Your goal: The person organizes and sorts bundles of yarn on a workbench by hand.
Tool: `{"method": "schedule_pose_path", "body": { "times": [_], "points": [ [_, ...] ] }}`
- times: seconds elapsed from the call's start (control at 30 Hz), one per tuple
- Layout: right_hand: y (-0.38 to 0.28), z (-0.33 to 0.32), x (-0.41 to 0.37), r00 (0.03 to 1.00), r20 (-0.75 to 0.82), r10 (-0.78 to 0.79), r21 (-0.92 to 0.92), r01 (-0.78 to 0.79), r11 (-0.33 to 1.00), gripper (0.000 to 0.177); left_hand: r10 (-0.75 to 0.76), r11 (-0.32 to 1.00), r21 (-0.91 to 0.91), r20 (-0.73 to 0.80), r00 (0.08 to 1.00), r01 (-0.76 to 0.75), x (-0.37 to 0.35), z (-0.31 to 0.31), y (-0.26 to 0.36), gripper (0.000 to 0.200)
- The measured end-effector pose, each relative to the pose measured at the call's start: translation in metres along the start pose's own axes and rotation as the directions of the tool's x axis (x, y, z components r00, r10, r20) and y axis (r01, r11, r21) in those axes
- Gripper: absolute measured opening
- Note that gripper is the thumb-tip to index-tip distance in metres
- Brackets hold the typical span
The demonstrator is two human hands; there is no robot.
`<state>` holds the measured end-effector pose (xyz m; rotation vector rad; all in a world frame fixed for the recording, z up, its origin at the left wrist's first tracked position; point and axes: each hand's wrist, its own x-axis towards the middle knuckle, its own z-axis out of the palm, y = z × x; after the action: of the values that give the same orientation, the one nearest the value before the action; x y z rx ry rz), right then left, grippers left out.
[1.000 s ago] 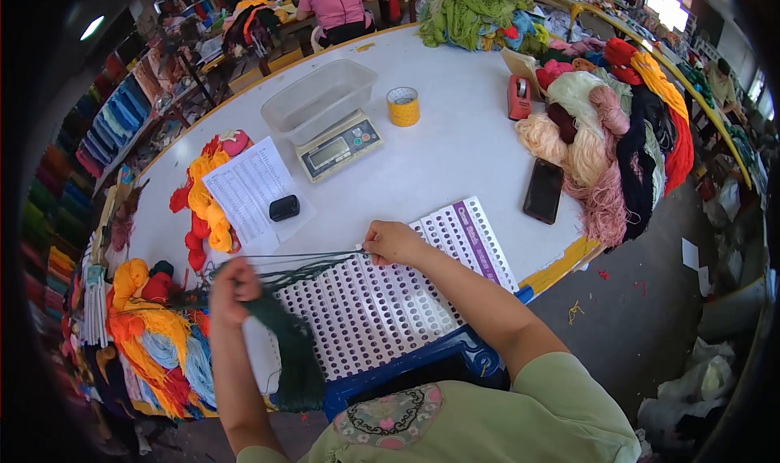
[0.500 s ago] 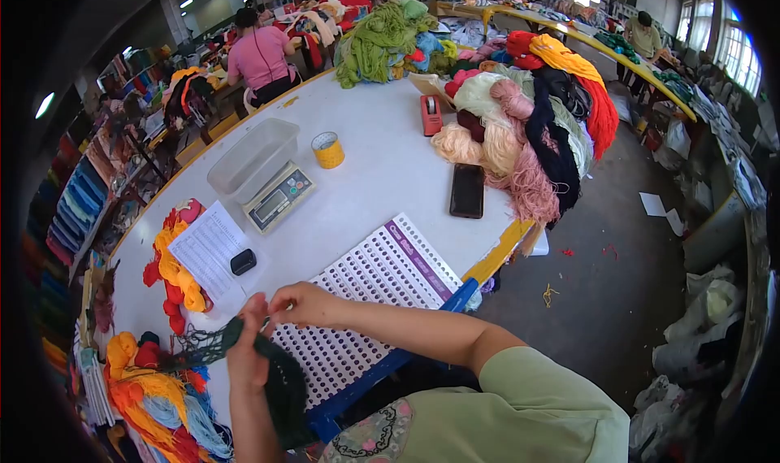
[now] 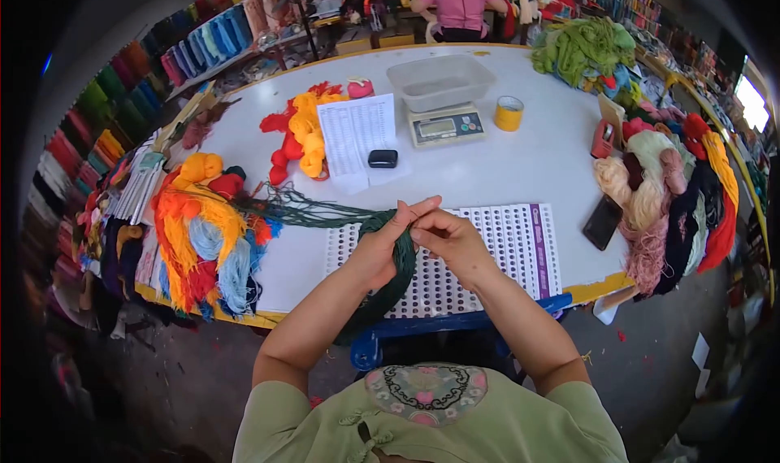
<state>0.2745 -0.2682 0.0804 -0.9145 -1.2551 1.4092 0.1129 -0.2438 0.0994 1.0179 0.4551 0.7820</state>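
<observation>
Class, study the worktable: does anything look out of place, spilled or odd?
Yes. The mixed yarn pile at the left spills over the table edge, and the pink and dark skeins at the right hang off it too. The phone lies close to that edge.

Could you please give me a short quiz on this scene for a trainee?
1. True or false: a clear tub sits on the scale.
2. The yarn looped over the left hand is: A dark green, B pink, C white.
3. Fill in: the right hand is above a white board full of ___.
Key: 1 true; 2 A; 3 holes.
</observation>
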Motion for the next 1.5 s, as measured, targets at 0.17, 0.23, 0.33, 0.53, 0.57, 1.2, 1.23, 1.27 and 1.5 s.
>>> {"method": "schedule_pose_path", "body": {
  "times": [0.17, 0.23, 0.33, 0.53, 0.57, 1.2, 1.23, 1.27, 1.5],
  "points": [
    [-0.01, 0.0, -0.002, 0.992, -0.056, 0.114, 0.246, -0.097, 0.964, 0.01, 0.042, 0.996, -0.081, 0.022, 0.999, -0.04, -0.003, -0.001, 0.006, 0.068],
    [-0.016, 0.004, -0.003, 0.989, -0.087, 0.118, 0.33, -0.083, 0.94, 0.009, 0.036, 0.994, -0.108, 0.015, 0.999, -0.034, -0.004, -0.003, 0.007, 0.068],
    [-0.017, 0.002, -0.004, 0.99, -0.063, 0.125, 0.245, -0.106, 0.964, 0.01, -0.012, 0.992, -0.124, -0.003, 1.0, 0.011, -0.006, -0.003, 0.009, 0.066],
    [-0.012, 0.007, -0.005, 0.998, 0.035, -0.047, -0.036, 0.048, 0.998, 0.01, 0.017, 0.996, -0.089, 0.022, 1.0, -0.015, -0.004, 0.001, 0.003, 0.064],
    [-0.012, 0.006, -0.005, 1.0, 0.003, -0.011, 0.053, 0.011, 0.999, 0.01, 0.03, 0.993, -0.112, 0.018, 0.999, -0.028, -0.004, 0.001, 0.002, 0.063],
    [-0.04, -0.364, -0.149, 0.46, -0.793, -0.4, -0.044, 0.611, 0.791, 0.011, 0.446, 0.862, -0.036, -0.419, 0.791, -0.506, -0.128, -0.131, 0.197, 0.046],
    [-0.042, -0.347, -0.125, 0.382, -0.8, -0.462, -0.275, 0.451, 0.849, 0.009, 0.482, 0.856, -0.032, -0.313, 0.818, -0.517, -0.112, -0.124, 0.201, 0.046],
    [-0.044, -0.31, -0.099, 0.486, -0.788, -0.378, -0.158, 0.434, 0.887, 0.007, 0.48, 0.849, -0.065, -0.323, 0.816, -0.525, -0.085, -0.106, 0.193, 0.046],
    [0.034, -0.134, 0.032, 0.972, -0.228, -0.056, -0.573, -0.087, 0.815, 0.006, -0.142, 0.981, 0.087, -0.271, 0.952, 0.171, 0.088, -0.061, 0.013, 0.025]
  ]
}}
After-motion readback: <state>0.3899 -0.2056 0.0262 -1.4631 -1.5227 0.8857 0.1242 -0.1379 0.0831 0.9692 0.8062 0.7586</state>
